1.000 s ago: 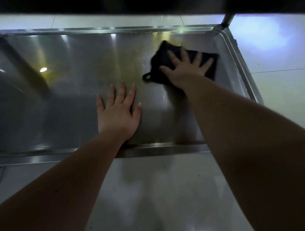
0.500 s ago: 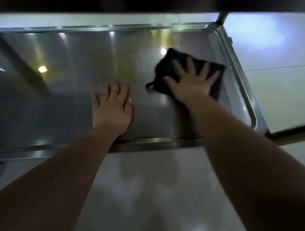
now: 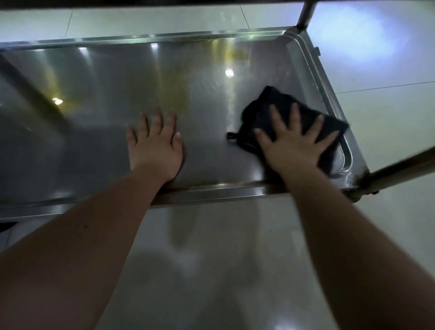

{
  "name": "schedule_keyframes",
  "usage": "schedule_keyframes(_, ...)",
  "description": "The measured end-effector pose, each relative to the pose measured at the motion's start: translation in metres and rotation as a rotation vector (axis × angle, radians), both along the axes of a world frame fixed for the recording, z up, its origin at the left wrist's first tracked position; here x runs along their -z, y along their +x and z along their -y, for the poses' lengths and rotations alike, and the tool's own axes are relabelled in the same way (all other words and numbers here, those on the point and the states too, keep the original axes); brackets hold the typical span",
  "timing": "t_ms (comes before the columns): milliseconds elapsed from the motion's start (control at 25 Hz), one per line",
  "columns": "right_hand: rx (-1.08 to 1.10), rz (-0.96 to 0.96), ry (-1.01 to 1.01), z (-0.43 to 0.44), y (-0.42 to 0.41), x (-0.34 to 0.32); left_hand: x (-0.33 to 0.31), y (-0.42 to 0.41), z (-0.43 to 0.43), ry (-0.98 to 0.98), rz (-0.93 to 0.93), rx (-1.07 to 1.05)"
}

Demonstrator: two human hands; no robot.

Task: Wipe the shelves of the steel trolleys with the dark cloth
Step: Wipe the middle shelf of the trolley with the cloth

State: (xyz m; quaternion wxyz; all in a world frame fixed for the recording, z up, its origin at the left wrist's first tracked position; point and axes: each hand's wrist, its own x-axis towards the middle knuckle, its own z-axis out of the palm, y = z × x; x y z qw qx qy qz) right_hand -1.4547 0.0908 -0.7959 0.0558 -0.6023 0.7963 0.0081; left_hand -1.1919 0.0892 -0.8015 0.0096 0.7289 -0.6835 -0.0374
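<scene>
A low steel trolley shelf (image 3: 94,132) with a raised rim fills the upper half of the head view. The dark cloth (image 3: 266,110) lies flat near the shelf's near right corner. My right hand (image 3: 294,143) presses down on it with fingers spread wide, so much of the cloth is hidden under the palm. A small loop of the cloth sticks out to the left. My left hand (image 3: 155,143) rests flat on the bare steel near the front rim, fingers apart, holding nothing.
The trolley's upright posts stand at the far right corner (image 3: 306,14) and the near right corner (image 3: 400,169). A darker upper shelf edge (image 3: 164,2) runs along the top. Glossy pale floor tiles (image 3: 211,259) surround the trolley.
My right hand has slid the cloth from the far right part of the shelf toward the near right corner. My left hand has stayed flat on the steel near the front rim.
</scene>
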Motion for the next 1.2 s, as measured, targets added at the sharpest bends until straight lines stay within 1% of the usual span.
schedule_keyframes(40,-0.081,0.008,-0.005,-0.011,0.033,0.004,0.0,0.0,-0.001,0.014,0.003,-0.001)
schedule_keyframes(120,-0.367,0.017,-0.026,-0.032,0.078,0.009,0.0,0.003,-0.001,0.024,-0.002,0.001)
schedule_keyframes(160,-0.489,0.02,-0.027,-0.035,0.077,0.007,-0.001,0.007,0.0,0.037,-0.019,0.015)
schedule_keyframes(200,-0.546,0.023,-0.039,-0.032,0.061,0.004,-0.003,0.013,0.002,0.057,-0.033,0.046)
schedule_keyframes(240,-0.529,0.014,-0.064,-0.027,0.036,0.002,-0.006,0.023,0.004,0.071,-0.034,0.096)
schedule_keyframes(280,-0.468,0.005,-0.08,-0.024,0.006,0.001,-0.008,0.039,0.003,0.078,-0.022,0.154)
schedule_keyframes(360,-0.284,-0.016,-0.029,-0.025,-0.049,0.0,-0.011,0.073,-0.003,0.07,0.002,0.224)
schedule_keyframes(400,-0.184,-0.016,0.0,-0.028,-0.064,-0.002,-0.011,0.086,-0.009,0.057,0.008,0.22)
schedule_keyframes(480,-0.06,-0.02,0.025,-0.035,-0.052,-0.003,-0.007,0.096,-0.018,0.028,0.019,0.171)
schedule_keyframes(520,-0.049,-0.028,0.033,-0.037,-0.028,-0.002,-0.005,0.095,-0.02,0.024,0.021,0.153)
schedule_keyframes(560,-0.094,-0.029,0.036,-0.039,0.004,0.0,-0.004,0.092,-0.019,0.023,0.022,0.145)
schedule_keyframes(680,-0.415,-0.003,0.026,-0.053,0.111,0.006,-0.005,0.094,-0.019,0.006,0.018,0.151)
schedule_keyframes(720,-0.489,0.014,0.02,-0.054,0.131,0.006,-0.004,0.097,-0.019,0.001,0.009,0.153)
schedule_keyframes(760,-0.538,0.027,0.001,-0.051,0.134,0.005,-0.003,0.1,-0.019,-0.001,-0.008,0.151)
schedule_keyframes(840,-0.563,0.042,-0.061,-0.039,0.096,0.004,-0.002,0.103,-0.017,0.007,-0.037,0.15)
schedule_keyframes(920,-0.512,0.009,-0.082,-0.031,0.021,0.002,-0.002,0.103,-0.016,0.003,-0.036,0.153)
schedule_keyframes(1000,-0.395,-0.009,0.004,-0.031,-0.052,-0.006,-0.001,0.101,-0.015,0.001,-0.028,0.15)
schedule_keyframes(1040,-0.331,-0.002,0.045,-0.034,-0.074,-0.011,0.0,0.099,-0.016,-0.006,-0.021,0.148)
schedule_keyframes(1120,-0.275,0.013,0.099,-0.04,-0.075,-0.016,0.001,0.093,-0.018,-0.019,0.0,0.143)
schedule_keyframes(1200,-0.287,0.027,0.119,-0.043,-0.031,-0.012,0.0,0.09,-0.019,-0.022,0.014,0.139)
